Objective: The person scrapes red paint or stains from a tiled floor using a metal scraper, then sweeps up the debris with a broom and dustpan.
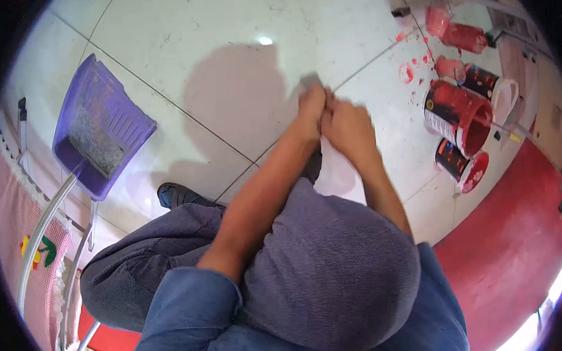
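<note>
White cloth or sheet (pixel 337 167), blurred, hangs over the raised knee (pixel 335 267), pinched at its top between left hand (pixel 309 108) and right hand (pixel 348 125), fingers clenched together, kept clear of red paint cans (pixel 457 114).

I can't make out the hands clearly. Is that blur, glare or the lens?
Head view: both hands, left and right, are motion-blurred; what they grip cannot be told. The fisheye lens bends the tiles and darkens the corners. One small glare spot; a shadow lies behind the hands.
</note>
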The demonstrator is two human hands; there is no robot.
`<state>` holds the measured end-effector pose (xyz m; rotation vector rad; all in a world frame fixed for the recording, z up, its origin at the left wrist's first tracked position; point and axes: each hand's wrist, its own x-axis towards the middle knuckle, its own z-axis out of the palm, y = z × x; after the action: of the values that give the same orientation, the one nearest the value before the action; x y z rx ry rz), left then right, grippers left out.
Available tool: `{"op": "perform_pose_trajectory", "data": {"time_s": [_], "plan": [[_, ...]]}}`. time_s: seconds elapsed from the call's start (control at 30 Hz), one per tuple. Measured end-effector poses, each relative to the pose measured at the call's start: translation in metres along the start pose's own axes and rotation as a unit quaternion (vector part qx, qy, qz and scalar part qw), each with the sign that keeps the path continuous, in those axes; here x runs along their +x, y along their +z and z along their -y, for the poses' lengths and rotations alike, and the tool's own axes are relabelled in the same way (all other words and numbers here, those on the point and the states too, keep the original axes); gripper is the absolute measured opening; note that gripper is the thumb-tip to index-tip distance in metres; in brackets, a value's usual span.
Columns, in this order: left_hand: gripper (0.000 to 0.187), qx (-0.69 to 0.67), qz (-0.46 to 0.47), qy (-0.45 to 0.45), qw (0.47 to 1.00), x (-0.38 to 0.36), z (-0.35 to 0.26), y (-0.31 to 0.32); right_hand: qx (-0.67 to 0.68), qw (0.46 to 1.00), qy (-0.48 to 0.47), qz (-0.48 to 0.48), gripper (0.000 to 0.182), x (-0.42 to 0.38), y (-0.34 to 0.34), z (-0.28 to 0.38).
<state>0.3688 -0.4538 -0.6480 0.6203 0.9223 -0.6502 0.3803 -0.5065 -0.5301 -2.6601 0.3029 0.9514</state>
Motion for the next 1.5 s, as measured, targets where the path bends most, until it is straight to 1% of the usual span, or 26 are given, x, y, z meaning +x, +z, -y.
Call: {"op": "perform_pose_trajectory", "data": {"time_s": [0.1,0.13,0.17,0.2,0.27,0.33,0.37,0.47,0.5,0.6,0.63,0.73,0.77,0.87,0.9,0.93,1.0,1.07,1.1,1.13,1.2,1.27,1.3,1.4,1.43,1.5], "plan": [[0.022,-0.040,-0.077,-0.007,0.996,0.003,-0.025,0.013,0.019,0.999,0.016,-0.025,0.028,0.004,0.011,0.002],[0.022,-0.051,-0.100,-0.018,0.994,0.002,-0.032,0.019,0.022,0.998,-0.011,-0.050,0.028,0.018,0.005,0.011],[0.019,-0.050,-0.043,0.039,0.997,0.012,-0.052,0.023,0.023,0.996,-0.036,-0.074,0.028,0.037,-0.003,0.021],[0.017,-0.046,-0.017,0.015,0.999,0.007,-0.081,0.032,0.023,0.993,-0.061,-0.097,0.028,0.052,-0.008,0.029],[0.018,-0.064,-0.011,0.065,0.996,0.033,-0.084,0.031,0.023,0.995,-0.055,-0.080,0.028,0.058,-0.012,0.032],[0.019,-0.126,-0.043,0.030,0.991,0.035,-0.072,0.026,0.008,0.997,-0.048,-0.053,0.029,0.054,-0.004,0.029],[0.020,-0.159,-0.063,0.013,0.985,0.040,-0.070,0.021,-0.006,0.996,-0.073,-0.055,0.032,0.057,-0.001,0.030],[0.019,-0.011,-0.046,0.073,0.996,0.041,-0.121,0.036,-0.002,0.995,-0.062,-0.075,0.036,0.092,-0.025,0.060],[0.019,0.016,0.005,0.105,0.994,0.054,-0.137,0.035,-0.002,0.997,-0.050,-0.065,0.038,0.102,-0.036,0.070],[0.021,-0.081,-0.039,0.053,0.995,0.049,-0.125,0.039,-0.035,0.994,-0.077,-0.063,0.038,0.102,-0.032,0.061],[0.023,-0.085,-0.034,0.062,0.994,0.053,-0.135,0.041,-0.032,0.991,-0.107,-0.069,0.036,0.097,-0.030,0.061],[0.030,-0.093,-0.026,0.069,0.993,0.059,-0.142,0.036,-0.020,0.995,-0.082,-0.059,0.034,0.111,-0.038,0.084],[0.035,-0.025,-0.044,0.087,0.995,0.062,-0.153,0.034,-0.013,0.997,-0.058,-0.048,0.033,0.118,-0.039,0.093],[0.038,0.138,-0.043,0.022,0.989,0.094,-0.140,0.014,-0.051,0.989,-0.131,-0.040,0.034,0.121,-0.015,0.075],[0.038,0.168,-0.082,0.076,0.979,0.086,-0.123,0.010,-0.065,0.992,-0.105,-0.028,0.035,0.102,-0.019,0.079],[0.038,0.195,-0.124,0.133,0.964,0.072,-0.103,0.011,-0.073,0.989,-0.126,-0.026,0.035,0.079,-0.019,0.076],[0.038,-0.082,-0.083,0.027,0.993,0.054,-0.086,0.015,-0.113,0.983,-0.143,-0.029,0.034,0.080,-0.016,0.078],[0.031,-0.013,-0.050,0.026,0.998,0.050,-0.111,0.015,-0.169,0.980,-0.097,-0.033,0.033,0.088,-0.013,0.078],[0.024,0.025,0.023,-0.029,0.999,0.043,-0.134,0.010,-0.113,0.984,-0.125,-0.057,0.032,0.083,-0.018,0.089],[0.023,-0.029,0.040,0.002,0.999,0.049,-0.142,0.009,-0.054,0.982,-0.158,-0.091,0.032,0.081,-0.025,0.100],[0.022,-0.094,0.044,-0.094,0.990,0.078,-0.115,-0.009,-0.133,0.978,-0.152,-0.053,0.030,0.061,-0.016,0.097],[0.023,-0.132,0.001,-0.093,0.987,0.056,-0.091,-0.020,-0.097,0.986,-0.133,-0.033,0.030,0.049,0.001,0.078],[0.023,-0.155,-0.019,-0.088,0.984,0.049,-0.091,-0.018,-0.092,0.989,-0.110,-0.026,0.030,0.040,-0.006,0.091],[0.026,-0.049,-0.030,0.052,0.997,0.057,-0.112,0.005,-0.077,0.988,-0.122,-0.053,0.029,0.074,-0.022,0.094],[0.031,-0.077,0.002,0.038,0.996,0.041,-0.133,0.013,-0.028,0.985,-0.157,-0.072,0.028,0.078,-0.025,0.091],[0.036,-0.072,-0.004,-0.005,0.997,0.040,-0.113,0.019,-0.069,0.984,-0.153,-0.059,0.028,0.072,-0.023,0.067]]}}
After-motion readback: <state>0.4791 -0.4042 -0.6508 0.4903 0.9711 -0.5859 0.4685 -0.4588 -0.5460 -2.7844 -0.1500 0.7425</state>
